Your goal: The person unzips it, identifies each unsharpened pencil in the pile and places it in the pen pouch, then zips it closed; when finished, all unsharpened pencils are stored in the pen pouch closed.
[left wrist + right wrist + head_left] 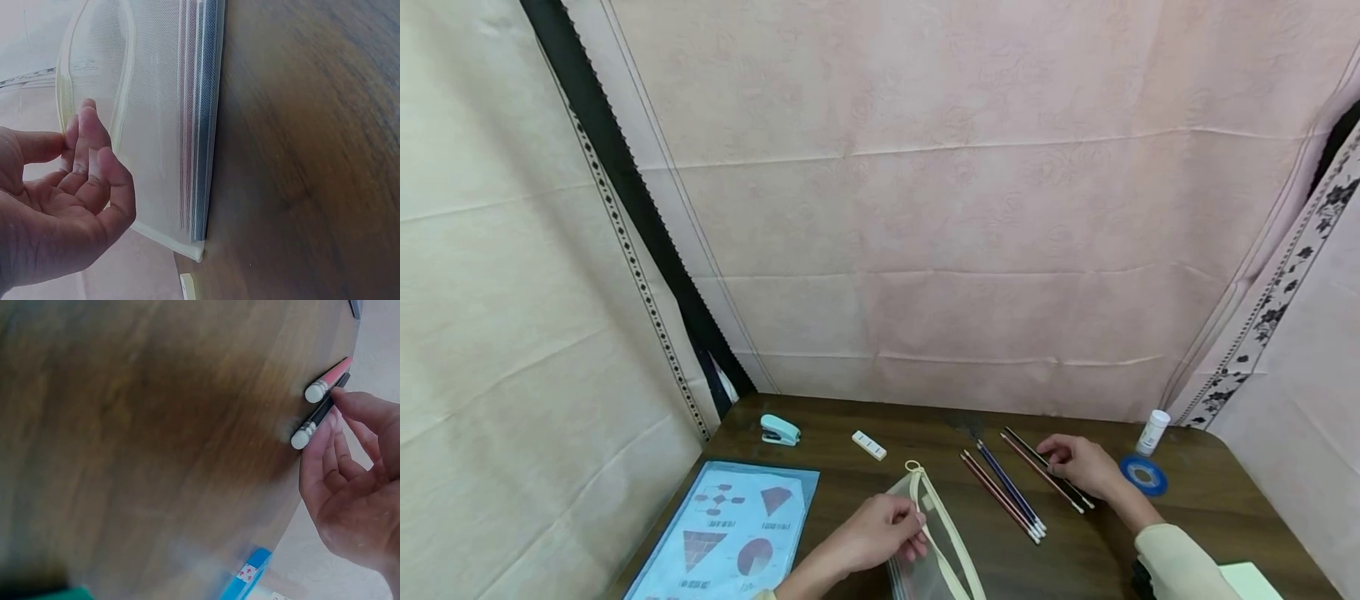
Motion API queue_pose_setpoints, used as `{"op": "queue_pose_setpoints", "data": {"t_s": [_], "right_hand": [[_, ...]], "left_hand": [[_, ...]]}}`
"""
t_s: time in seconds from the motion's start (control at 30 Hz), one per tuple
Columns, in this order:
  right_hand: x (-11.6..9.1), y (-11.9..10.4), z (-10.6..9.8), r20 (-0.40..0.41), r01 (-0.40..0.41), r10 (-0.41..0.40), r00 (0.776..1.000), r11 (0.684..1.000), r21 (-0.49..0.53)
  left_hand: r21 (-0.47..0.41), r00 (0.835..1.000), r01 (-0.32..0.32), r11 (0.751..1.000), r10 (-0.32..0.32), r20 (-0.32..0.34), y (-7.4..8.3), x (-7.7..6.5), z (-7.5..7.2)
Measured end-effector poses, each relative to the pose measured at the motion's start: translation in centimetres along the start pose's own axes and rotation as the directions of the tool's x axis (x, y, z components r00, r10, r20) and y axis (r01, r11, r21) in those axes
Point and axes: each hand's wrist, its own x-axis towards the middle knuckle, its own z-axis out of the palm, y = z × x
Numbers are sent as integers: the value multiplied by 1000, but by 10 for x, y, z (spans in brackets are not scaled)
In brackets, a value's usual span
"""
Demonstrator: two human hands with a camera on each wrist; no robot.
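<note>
My left hand (880, 533) pinches the cream zip edge of a see-through mesh pouch (150, 144) between thumb and fingers. Through the mesh, red and dark pencils (203, 112) show along the pouch's lower side. On the table to the right, my right hand (1081, 462) pinches a black pencil (322, 411) with thumb and fingers around its shaft. Close beside that one lies a red pencil (328, 380) with a white eraser end. More pencils, red (996, 493) and dark blue (1006, 479), lie between the pouch and my right hand, their white ends toward me.
A blue sheet with printed shapes (745, 525) lies at the left. Behind are a light-blue stapler (779, 430) and a white eraser (869, 445). At the right stand a glue stick (1152, 432) and a blue tape roll (1144, 475); a pale green pad (1249, 581) is near front right.
</note>
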Motion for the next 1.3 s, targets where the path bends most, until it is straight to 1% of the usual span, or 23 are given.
{"op": "queue_pose_setpoints", "data": {"t_s": [0.13, 0.3, 0.37, 0.47, 0.67, 0.73, 0.83, 0.93, 1.07, 1.2, 1.3], "right_hand": [[-1, -3, -1, -2, 11, -11, 1000, 998, -66], [0, -3, 0, -10, -22, 21, 1000, 994, -104], [1, -2, 1, -16, -40, 39, 999, 994, -105], [2, -2, 2, -25, -47, 45, 999, 992, -114], [3, -2, 1, -27, -38, 36, 999, 995, -94], [2, -2, -1, -41, -34, 30, 999, 996, -85], [1, -4, -4, -90, -8, -2, 996, 994, -108], [-3, -10, -9, -151, 36, -57, 987, 990, -137], [-9, -24, -12, -220, 92, -119, 968, 988, -127], [-18, -41, -12, -298, 137, -157, 941, 987, -89], [-26, -55, -12, -352, 181, -178, 919, 983, -25]], "left_hand": [[34, 1000, -4, 999, 4, 1, 1, 0, 0], [40, 1000, -2, 999, 2, 4, 3, 0, 0], [40, 1000, -2, 999, 2, 4, 3, -1, 0], [37, 1000, -1, 999, 1, 4, 4, -1, 0], [44, 1000, 11, 999, -11, 3, 7, -1, -1], [49, 1000, 14, 999, -14, 1, 7, -1, -1], [54, 1000, 13, 998, -13, -1, 6, 0, -2], [52, 1000, 6, 999, -6, 2, 4, 1, -2], [50, 1000, 0, 999, 0, -3, 3, 2, -2], [52, 1000, 3, 999, -2, -3, 3, 2, -2], [50, 1000, 10, 999, -10, 1, 3, 2, -1]]}}
